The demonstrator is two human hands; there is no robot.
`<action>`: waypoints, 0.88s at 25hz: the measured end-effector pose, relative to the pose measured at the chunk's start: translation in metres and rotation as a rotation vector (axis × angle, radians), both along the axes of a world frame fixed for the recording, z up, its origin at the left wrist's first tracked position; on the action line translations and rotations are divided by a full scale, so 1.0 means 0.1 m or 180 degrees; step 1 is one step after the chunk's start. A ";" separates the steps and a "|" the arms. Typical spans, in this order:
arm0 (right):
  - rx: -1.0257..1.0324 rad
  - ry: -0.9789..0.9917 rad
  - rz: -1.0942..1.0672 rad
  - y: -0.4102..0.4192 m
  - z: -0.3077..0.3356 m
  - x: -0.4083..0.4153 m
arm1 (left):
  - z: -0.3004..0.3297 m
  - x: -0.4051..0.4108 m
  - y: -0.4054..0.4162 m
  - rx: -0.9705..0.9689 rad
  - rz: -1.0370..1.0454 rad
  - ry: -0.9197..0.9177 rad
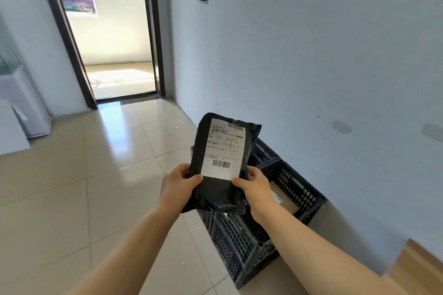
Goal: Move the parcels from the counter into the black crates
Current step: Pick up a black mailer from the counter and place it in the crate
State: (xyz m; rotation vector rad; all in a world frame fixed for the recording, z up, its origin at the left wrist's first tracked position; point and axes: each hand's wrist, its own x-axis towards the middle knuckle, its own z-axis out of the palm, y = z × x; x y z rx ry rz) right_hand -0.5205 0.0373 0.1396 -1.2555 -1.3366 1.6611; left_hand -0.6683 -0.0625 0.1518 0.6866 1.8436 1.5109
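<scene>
black labelled parcel [221,163] above black crates [282,201]

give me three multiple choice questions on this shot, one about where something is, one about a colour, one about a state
1. Where do the black slatted plastic crates stand?
A on a counter
B on the tiled floor by the wall
C in the doorway

2. What colour is the soft plastic mailer parcel?
A black, white label
B yellow
C brown

3. How is the parcel held?
A left hand only
B lying in a crate
C both hands, right hand too

Answers: 1 B, crates sit along the wall; 2 A, dark wrap with barcode label; 3 C, a hand grips each lower corner.
</scene>
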 end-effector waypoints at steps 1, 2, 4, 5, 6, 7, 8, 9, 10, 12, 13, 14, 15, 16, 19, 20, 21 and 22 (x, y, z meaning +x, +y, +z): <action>-0.0018 0.0027 0.0049 0.13 -0.02 -0.15 | 0.00 -0.15 0.13 -0.0016 0.0034 0.0053; -0.0041 0.0066 0.0094 0.26 -0.03 -0.30 | 0.00 -0.30 0.26 -0.0027 0.0057 0.0090; -0.0092 0.0111 0.0172 0.56 -0.02 -0.59 | 0.04 -0.58 0.55 -0.0053 0.0092 0.0164; -0.0111 0.0109 0.0202 0.74 -0.02 -0.73 | 0.07 -0.72 0.73 -0.0066 0.0098 0.0216; -0.0125 0.0107 0.0215 0.93 -0.03 -0.86 | 0.10 -0.84 0.91 -0.0084 0.0097 0.0264; -0.0139 0.0113 0.0214 1.11 -0.04 -0.98 | 0.12 -0.96 1.09 -0.0113 0.0096 0.0294; -0.0153 0.0111 0.0210 1.29 -0.05 -1.10 | 0.11 -1.06 1.25 -0.0137 0.0095 0.0301; -0.0181 0.0113 0.0206 1.45 -0.08 -1.21 | 0.09 -1.16 1.41 -0.0157 0.0087 0.0289; -0.0220 0.0116 0.0197 1.58 -0.10 -1.30 | 0.06 -1.25 1.54 -0.0187 0.0088 0.0262; -0.0316 0.0112 0.0154 1.79 -0.15 -1.48 | -0.01 -1.45 1.76 -0.0301 0.0087 0.0195; -0.0353 0.0084 0.0130 1.88 -0.18 -1.57 | -0.05 -1.56 1.87 -0.0358 0.0062 0.0164; -0.0380 0.0057 0.0104 1.97 -0.22 -1.66 | -0.08 -1.66 1.98 -0.0394 0.0024 0.0135; -0.0405 0.0043 0.0074 2.08 -0.26 -1.76 | -0.11 -1.78 2.10 -0.0427 -0.0016 0.0122; -0.0439 0.0039 0.0027 2.18 -0.30 -1.85 | -0.14 -1.89 2.22 -0.0460 -0.0061 0.0115; -0.0589 0.0053 -0.0238 2.45 -0.40 -2.09 | -0.21 -2.19 2.63 -0.0575 -0.0317 0.0080; -0.0626 0.0045 -0.0362 2.56 -0.43 -2.18 | -0.25 -2.31 2.79 -0.0623 -0.0449 0.0016; -0.0669 0.0048 -0.0502 2.67 -0.48 -2.29 | -0.28 -2.43 2.95 -0.0672 -0.0609 -0.0051; -0.0724 0.0068 -0.0641 2.77 -0.51 -2.39 | -0.32 -2.56 3.10 -0.0721 -0.0766 -0.0110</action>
